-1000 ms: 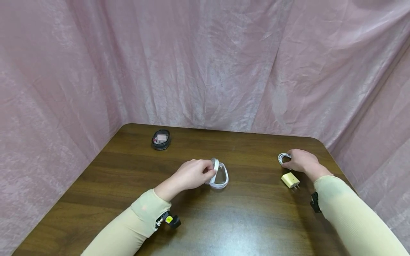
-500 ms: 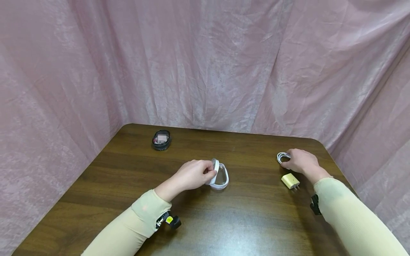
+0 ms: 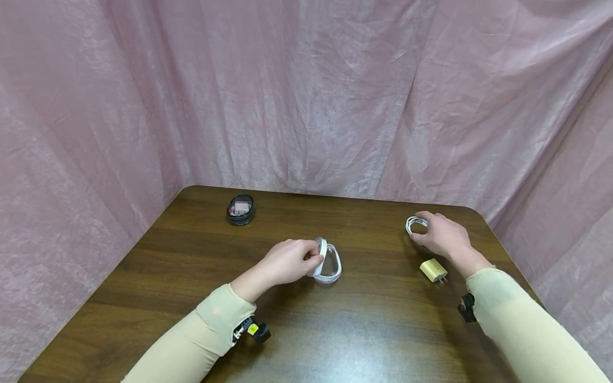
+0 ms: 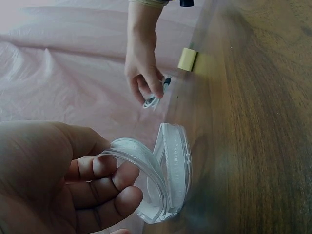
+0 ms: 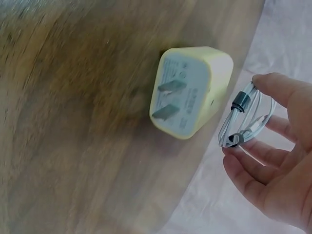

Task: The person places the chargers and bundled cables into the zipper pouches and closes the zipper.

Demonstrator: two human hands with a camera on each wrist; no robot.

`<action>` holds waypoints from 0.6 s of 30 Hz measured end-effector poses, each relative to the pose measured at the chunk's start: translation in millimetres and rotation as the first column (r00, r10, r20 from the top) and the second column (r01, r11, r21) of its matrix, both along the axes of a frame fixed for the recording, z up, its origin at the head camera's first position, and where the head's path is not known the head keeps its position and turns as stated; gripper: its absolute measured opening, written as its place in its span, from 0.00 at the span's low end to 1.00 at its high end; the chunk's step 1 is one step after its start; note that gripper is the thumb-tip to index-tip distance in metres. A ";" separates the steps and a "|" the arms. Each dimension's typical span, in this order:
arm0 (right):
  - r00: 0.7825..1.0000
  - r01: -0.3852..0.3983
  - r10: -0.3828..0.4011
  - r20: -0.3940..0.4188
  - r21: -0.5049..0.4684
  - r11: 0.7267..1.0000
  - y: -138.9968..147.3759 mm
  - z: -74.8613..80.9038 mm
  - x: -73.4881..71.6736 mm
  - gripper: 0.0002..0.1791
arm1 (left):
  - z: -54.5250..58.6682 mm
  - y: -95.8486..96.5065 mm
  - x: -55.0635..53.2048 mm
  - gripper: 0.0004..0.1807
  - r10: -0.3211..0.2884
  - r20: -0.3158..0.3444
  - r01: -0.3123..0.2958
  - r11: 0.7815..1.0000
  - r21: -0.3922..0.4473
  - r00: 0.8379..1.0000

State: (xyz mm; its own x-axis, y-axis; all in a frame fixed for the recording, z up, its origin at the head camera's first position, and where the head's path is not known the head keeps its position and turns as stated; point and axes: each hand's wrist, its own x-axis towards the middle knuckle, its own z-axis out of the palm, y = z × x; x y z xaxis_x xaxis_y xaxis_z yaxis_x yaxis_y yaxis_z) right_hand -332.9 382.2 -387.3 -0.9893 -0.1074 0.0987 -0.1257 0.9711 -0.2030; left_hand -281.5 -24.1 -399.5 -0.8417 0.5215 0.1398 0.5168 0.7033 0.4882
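Note:
My left hand (image 3: 289, 260) pinches the raised lid of a small clear zip case (image 4: 176, 165) with white trim. The case stands open on the table, its lower half resting on the wood. Over at the right, my right hand (image 3: 445, 236) grips a coiled white cable (image 5: 249, 114) between thumb and fingers; black ties bind the coil. In the head view the cable is a little above the tabletop. A yellow plug charger (image 5: 190, 92) lies just nearer than that hand, its two flat prongs showing in the right wrist view.
A round black-edged case (image 3: 241, 210) with a pale block inside sits at the back left of the brown wooden table (image 3: 158, 276). Pink curtains (image 3: 297, 96) hang behind the table and at both sides.
My right hand has lifted the coiled cable and shifted slightly left and away from me, leaving the charger behind. The left hand and the clear case have stayed put.

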 end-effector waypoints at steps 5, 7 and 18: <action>1.000 -0.015 0.014 -0.023 -0.023 1.000 -7.7 2.5 3.3 0.37 | 0.4 0.1 0.0 0.16 -0.001 0.003 0.001 1.000 0.001 1.000; 0.999 -0.020 0.018 -0.034 -0.033 0.999 -11.8 4.0 4.6 0.37 | 0.7 0.2 0.1 0.16 -0.001 0.005 0.001 1.000 0.001 1.000; 0.997 -0.034 0.027 -0.073 -0.099 0.994 -45.8 11.3 16.6 0.35 | -0.1 0.8 0.2 0.16 -0.004 -0.001 0.004 1.000 0.002 1.000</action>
State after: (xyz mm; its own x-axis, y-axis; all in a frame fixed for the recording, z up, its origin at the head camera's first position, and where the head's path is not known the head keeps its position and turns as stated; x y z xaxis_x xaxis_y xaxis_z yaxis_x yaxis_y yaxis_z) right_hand -316.4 336.4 -375.9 -0.9758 -0.1231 0.1809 -0.1723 0.9417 -0.2889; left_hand -281.3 -23.3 -399.6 -0.8398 0.5242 0.1416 0.5196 0.7003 0.4894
